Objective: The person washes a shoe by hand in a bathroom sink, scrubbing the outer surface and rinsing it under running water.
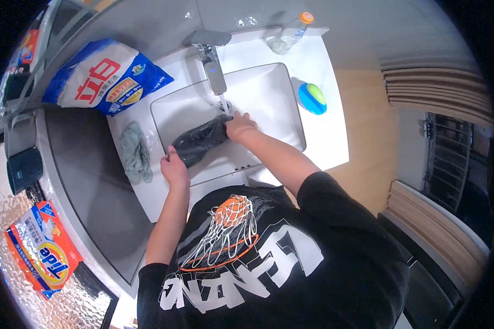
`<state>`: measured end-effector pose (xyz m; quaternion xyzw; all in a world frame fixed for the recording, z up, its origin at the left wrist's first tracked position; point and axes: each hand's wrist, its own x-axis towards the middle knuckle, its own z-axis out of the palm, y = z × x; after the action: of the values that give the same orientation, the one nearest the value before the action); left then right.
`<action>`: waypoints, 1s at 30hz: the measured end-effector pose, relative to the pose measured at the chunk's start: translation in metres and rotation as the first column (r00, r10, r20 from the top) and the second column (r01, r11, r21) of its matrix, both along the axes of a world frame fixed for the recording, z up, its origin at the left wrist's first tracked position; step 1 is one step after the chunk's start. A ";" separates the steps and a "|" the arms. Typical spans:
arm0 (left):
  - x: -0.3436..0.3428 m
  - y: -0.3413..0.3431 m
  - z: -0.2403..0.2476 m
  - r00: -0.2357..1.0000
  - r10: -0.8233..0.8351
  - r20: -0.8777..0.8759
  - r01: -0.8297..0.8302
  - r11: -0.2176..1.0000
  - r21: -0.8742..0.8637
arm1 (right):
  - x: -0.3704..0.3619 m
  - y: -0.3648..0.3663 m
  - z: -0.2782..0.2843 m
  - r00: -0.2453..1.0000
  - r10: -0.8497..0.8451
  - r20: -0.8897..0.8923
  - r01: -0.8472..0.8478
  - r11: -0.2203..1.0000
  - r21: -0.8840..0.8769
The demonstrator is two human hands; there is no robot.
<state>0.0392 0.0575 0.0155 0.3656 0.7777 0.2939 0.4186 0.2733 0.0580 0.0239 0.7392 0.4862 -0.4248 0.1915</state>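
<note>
Left hand (pixel 175 169) pinching near end of dark cloth (pixel 200 143), right hand (pixel 240 127) gripping far end, right by faucet (pixel 213 68) stream (pixel 224 103), whole thing kinda stretched over white sink (pixel 271 101).

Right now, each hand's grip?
Left hand: closed, holding the dark cloth's near end.
Right hand: closed, holding its other end beside the running water.

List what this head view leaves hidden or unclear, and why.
Head view:
Left hand: some fingers hidden by the dark cloth.
Full shape of that cloth: lost in bunching.
Sink: part of its floor covered by the cloth.
Upper brown curtain: cut off by the picture's dark edge.
</note>
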 end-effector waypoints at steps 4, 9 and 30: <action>-0.011 -0.004 -0.008 0.999 0.043 0.034 -0.040 0.996 -0.078 | 0.003 -0.019 -0.014 0.996 0.034 -0.085 -0.027 0.996 0.084; 0.012 -0.004 0.024 0.984 -0.165 -0.068 0.161 0.985 -0.062 | -0.001 -0.025 -0.073 0.954 -0.285 -0.089 0.294 0.948 0.118; -0.004 -0.008 0.020 0.992 -0.118 -0.043 0.118 0.993 -0.013 | 0.002 -0.024 -0.029 1.000 -0.001 -0.025 0.009 0.944 0.329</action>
<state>0.0355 0.0494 0.0353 0.4151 0.7650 0.2568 0.4201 0.2751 0.0336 -0.0046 0.7568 0.5506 -0.3474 0.0586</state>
